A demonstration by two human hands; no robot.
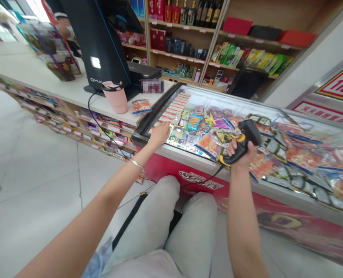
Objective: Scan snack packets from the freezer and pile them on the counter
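Note:
In my right hand (pixel 248 157) is a black and yellow barcode scanner (pixel 250 133), held by its handle above the glass-topped freezer (pixel 194 156). Its cable runs down over the red freezer front. My left hand (pixel 160 134) lies at the near left corner of the freezer, beside a row of red-and-white striped packs (pixel 178 106); its fingers look laid out flat, their tips partly hidden. Colourful snack bags (pixel 195 122) cover the freezer's top or inside; I cannot tell which. Bags of orange-coloured food (pixel 208 143) lie just left of the scanner.
Left of the freezer, a counter (pixel 83 87) carries a black checkout terminal (pixel 102 42), a pink tumbler (pixel 115 97), a small snack bag (pixel 141 106) and lidded jars (pixel 59 67). Behind stand shelves (pixel 185 27) of bottles and boxes. Another person's arm (pixel 63 27) shows beyond the terminal.

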